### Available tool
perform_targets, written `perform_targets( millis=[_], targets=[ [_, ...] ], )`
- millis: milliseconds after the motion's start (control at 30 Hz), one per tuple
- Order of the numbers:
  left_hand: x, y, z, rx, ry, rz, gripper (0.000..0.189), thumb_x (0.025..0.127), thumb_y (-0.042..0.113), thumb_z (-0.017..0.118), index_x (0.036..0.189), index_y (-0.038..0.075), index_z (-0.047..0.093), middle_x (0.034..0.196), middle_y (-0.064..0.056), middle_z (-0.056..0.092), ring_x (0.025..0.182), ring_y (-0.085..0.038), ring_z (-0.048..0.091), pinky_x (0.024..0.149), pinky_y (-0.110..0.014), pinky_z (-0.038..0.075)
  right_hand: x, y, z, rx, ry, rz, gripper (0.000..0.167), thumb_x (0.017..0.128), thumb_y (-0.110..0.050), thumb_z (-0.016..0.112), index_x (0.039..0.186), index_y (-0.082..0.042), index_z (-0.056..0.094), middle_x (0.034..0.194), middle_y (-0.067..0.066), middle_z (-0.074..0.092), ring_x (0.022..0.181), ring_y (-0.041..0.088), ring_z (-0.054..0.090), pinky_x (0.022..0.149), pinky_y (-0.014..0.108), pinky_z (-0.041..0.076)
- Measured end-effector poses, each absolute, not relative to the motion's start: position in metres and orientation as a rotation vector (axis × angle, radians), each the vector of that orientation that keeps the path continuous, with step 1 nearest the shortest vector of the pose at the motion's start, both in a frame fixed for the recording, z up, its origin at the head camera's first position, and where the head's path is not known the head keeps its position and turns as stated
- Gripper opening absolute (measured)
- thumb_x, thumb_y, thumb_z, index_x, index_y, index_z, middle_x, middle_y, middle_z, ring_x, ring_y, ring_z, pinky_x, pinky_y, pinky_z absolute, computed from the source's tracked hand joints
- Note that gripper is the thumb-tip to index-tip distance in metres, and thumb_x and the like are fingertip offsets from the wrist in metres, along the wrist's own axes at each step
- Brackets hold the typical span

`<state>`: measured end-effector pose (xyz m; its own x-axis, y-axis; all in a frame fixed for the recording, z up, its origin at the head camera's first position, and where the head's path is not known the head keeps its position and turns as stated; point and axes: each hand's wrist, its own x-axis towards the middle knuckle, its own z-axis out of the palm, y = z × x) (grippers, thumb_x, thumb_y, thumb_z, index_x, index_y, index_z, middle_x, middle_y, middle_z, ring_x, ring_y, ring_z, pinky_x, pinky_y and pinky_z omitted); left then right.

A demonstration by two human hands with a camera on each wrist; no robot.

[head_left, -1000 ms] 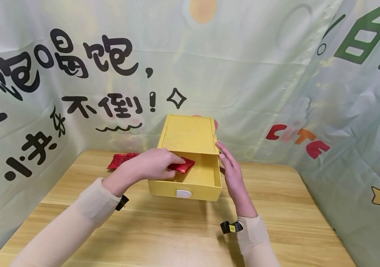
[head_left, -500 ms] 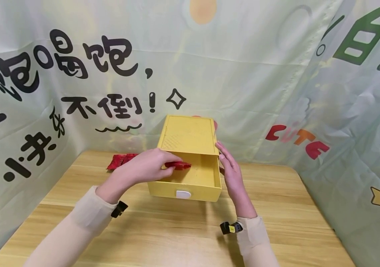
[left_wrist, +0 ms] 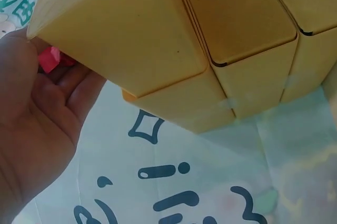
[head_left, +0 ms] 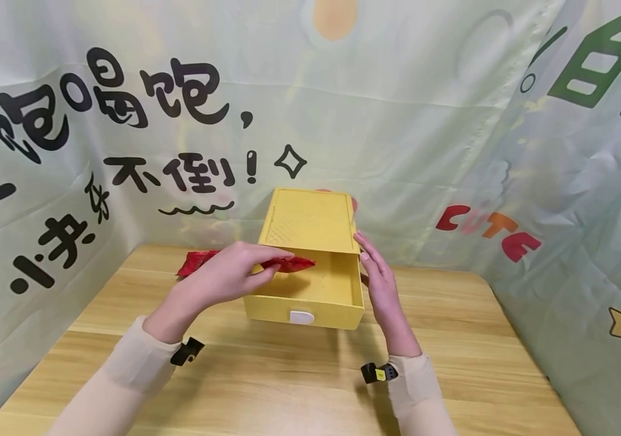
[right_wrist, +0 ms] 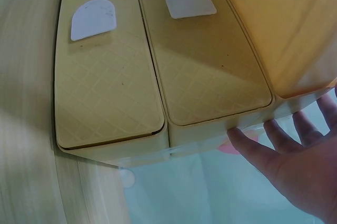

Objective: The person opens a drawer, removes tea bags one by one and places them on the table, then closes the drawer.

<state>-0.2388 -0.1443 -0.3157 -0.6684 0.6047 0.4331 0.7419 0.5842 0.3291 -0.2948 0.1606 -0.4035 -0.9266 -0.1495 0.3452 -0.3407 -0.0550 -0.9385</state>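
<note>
A yellow drawer cabinet point(head_left: 310, 219) stands at the back of the table, its top drawer point(head_left: 273, 309) pulled out. Between thumb and fingers my left hand point(head_left: 227, 277) pinches a small red packet point(head_left: 301, 264) just above the drawer floor, where a shadow falls under it. In the left wrist view only a bit of the red packet point(left_wrist: 50, 59) shows, mostly hidden by the hand and drawer wall. My right hand point(head_left: 381, 293) rests against the cabinet's right side with straight fingers. Its fingertips touch the side wall in the right wrist view.
More red packets point(head_left: 193, 263) lie on the wooden table point(head_left: 267, 381) left of the cabinet, partly hidden behind my left hand. Two lower drawers, a middle one point(right_wrist: 210, 71) and a bottom one point(right_wrist: 108, 98), are pushed in. A printed cloth point(head_left: 397, 133) hangs behind.
My left hand has risen and drawn back to the left, lifting the red packet off the drawer floor. The right hand stays in place on the cabinet.
</note>
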Motion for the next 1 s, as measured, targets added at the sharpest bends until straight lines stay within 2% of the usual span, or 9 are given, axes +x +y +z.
perform_targets(
  millis=[200, 400, 500, 567, 633, 733, 800, 867, 1000],
  targets=[
    [-0.235, -0.153, -0.322, -1.125, -2.352, -0.79, 0.041, 0.095, 0.0, 0.068, 0.134, 0.011, 0.071, 0.114, -0.001, 0.076, 0.058, -0.003, 0.035, 0.052, -0.022, 0.039, -0.295, 0.161, -0.403, 0.538, -2.062, 2.12, 0.047, 0.111, -0.034, 0.046, 0.156, -0.02, 0.05, 0.165, -0.012, 0.037, 0.152, 0.015, 0.033, 0.117, 0.059, 0.038],
    [-0.236, -0.158, -0.33, -1.134, -2.155, -0.863, 0.044, 0.091, -0.008, 0.069, 0.132, 0.005, 0.07, 0.123, -0.01, 0.075, 0.07, -0.008, 0.054, 0.053, -0.014, 0.035, -0.295, 0.161, -0.403, 0.546, -2.06, 2.122, 0.046, 0.111, -0.033, 0.046, 0.156, -0.021, 0.05, 0.165, -0.012, 0.037, 0.153, 0.015, 0.032, 0.117, 0.06, 0.036],
    [-0.236, -0.16, -0.333, -1.096, -2.097, -0.868, 0.046, 0.089, -0.011, 0.069, 0.132, 0.004, 0.07, 0.125, -0.011, 0.074, 0.084, -0.014, 0.069, 0.062, -0.012, 0.043, -0.295, 0.161, -0.404, 0.545, -2.063, 2.119, 0.046, 0.111, -0.034, 0.046, 0.156, -0.022, 0.05, 0.165, -0.012, 0.037, 0.153, 0.014, 0.032, 0.118, 0.061, 0.035],
    [-0.235, -0.162, -0.334, -1.061, -2.066, -0.861, 0.047, 0.089, -0.012, 0.07, 0.132, 0.005, 0.07, 0.125, -0.011, 0.074, 0.092, -0.018, 0.071, 0.065, -0.014, 0.046, -0.295, 0.161, -0.404, 0.542, -2.068, 2.116, 0.046, 0.111, -0.034, 0.046, 0.156, -0.022, 0.05, 0.165, -0.013, 0.037, 0.152, 0.015, 0.032, 0.118, 0.061, 0.035],
    [-0.235, -0.164, -0.336, -1.027, -2.037, -0.858, 0.047, 0.089, -0.012, 0.069, 0.132, 0.005, 0.07, 0.124, -0.011, 0.074, 0.079, -0.014, 0.069, 0.06, -0.013, 0.044, -0.295, 0.161, -0.404, 0.542, -2.07, 2.115, 0.046, 0.111, -0.034, 0.046, 0.156, -0.022, 0.05, 0.165, -0.013, 0.037, 0.152, 0.014, 0.032, 0.118, 0.061, 0.035],
    [-0.236, -0.169, -0.341, -0.984, -1.981, -0.832, 0.047, 0.087, -0.014, 0.07, 0.131, 0.003, 0.071, 0.119, -0.013, 0.075, 0.062, -0.008, 0.052, 0.052, -0.014, 0.037, -0.295, 0.161, -0.405, 0.543, -2.069, 2.115, 0.045, 0.112, -0.033, 0.046, 0.155, -0.023, 0.05, 0.165, -0.013, 0.037, 0.152, 0.014, 0.032, 0.118, 0.061, 0.035],
    [-0.238, -0.173, -0.343, -0.956, -1.948, -0.817, 0.048, 0.085, -0.015, 0.071, 0.13, 0.002, 0.071, 0.119, -0.014, 0.075, 0.062, -0.01, 0.054, 0.055, -0.012, 0.043, -0.295, 0.161, -0.405, 0.543, -2.069, 2.116, 0.045, 0.112, -0.033, 0.046, 0.155, -0.023, 0.05, 0.165, -0.013, 0.037, 0.152, 0.014, 0.032, 0.118, 0.06, 0.035],
    [-0.24, -0.177, -0.346, -0.928, -1.911, -0.8, 0.05, 0.083, -0.018, 0.071, 0.13, -0.001, 0.07, 0.12, -0.015, 0.075, 0.073, -0.017, 0.067, 0.066, -0.013, 0.053, -0.296, 0.161, -0.405, 0.544, -2.068, 2.115, 0.046, 0.112, -0.034, 0.046, 0.156, -0.023, 0.05, 0.165, -0.013, 0.037, 0.152, 0.013, 0.032, 0.117, 0.06, 0.036],
    [-0.244, -0.186, -0.35, -0.86, -1.896, -0.81, 0.051, 0.085, -0.019, 0.07, 0.133, -0.002, 0.068, 0.128, -0.016, 0.072, 0.077, -0.021, 0.072, 0.071, -0.013, 0.056, -0.296, 0.162, -0.405, 0.549, -2.062, 2.121, 0.046, 0.112, -0.035, 0.046, 0.156, -0.022, 0.05, 0.165, -0.013, 0.037, 0.152, 0.014, 0.032, 0.117, 0.06, 0.037]
  ],
)
